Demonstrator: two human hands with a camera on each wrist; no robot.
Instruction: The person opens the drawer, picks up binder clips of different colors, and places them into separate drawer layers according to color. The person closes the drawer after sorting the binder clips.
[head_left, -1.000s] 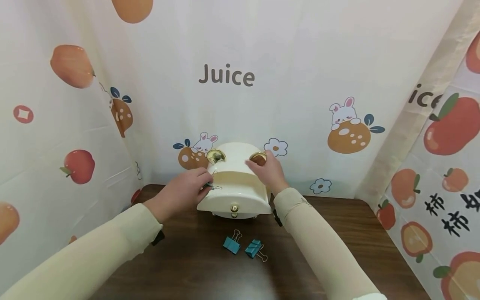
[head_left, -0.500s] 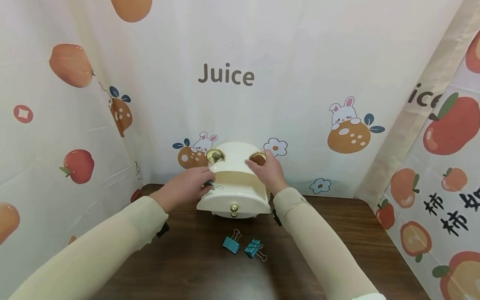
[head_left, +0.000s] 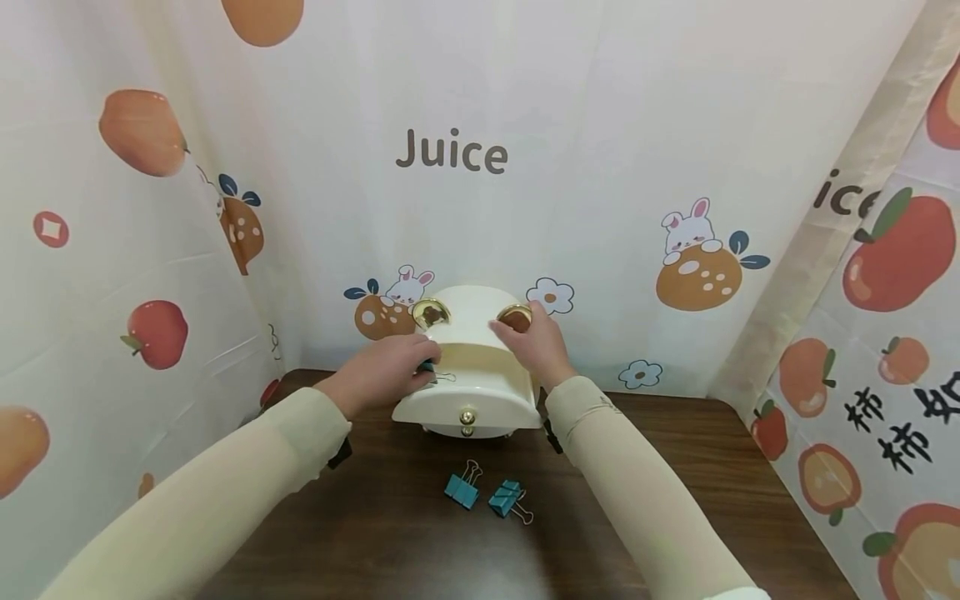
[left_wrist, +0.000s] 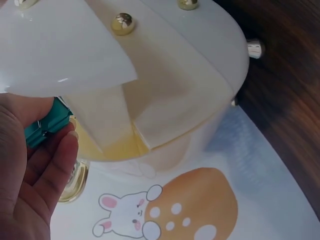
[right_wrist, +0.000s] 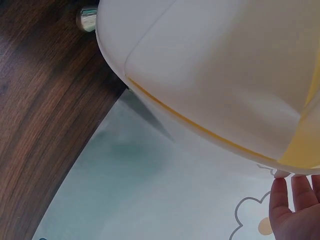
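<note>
A cream rounded drawer box (head_left: 471, 307) with gold domes on top stands against the back cloth. Its upper drawer (head_left: 435, 408) is pulled out, with a gold knob on the front. My left hand (head_left: 381, 372) pinches a teal binder clip (left_wrist: 50, 123) at the drawer's left side; the clip's wire handle reaches over the drawer opening. Fingers and thumb of my right hand (head_left: 542, 345) grip the box's top at the right gold dome (head_left: 516, 317). Two more teal binder clips, one on the left (head_left: 462, 491) and one on the right (head_left: 506, 497), lie on the table before the box.
The dark wooden table (head_left: 360, 517) extends in front and to both sides. White cloth with fruit and rabbit prints (head_left: 600, 125) encloses the back and sides. A lower gold knob (head_left: 467, 432) sits beneath the upper drawer.
My left hand has moved a little to the right with the binder clip, farther over the drawer. The right hand keeps its grip on the box, and the two clips on the table are unmoved.
</note>
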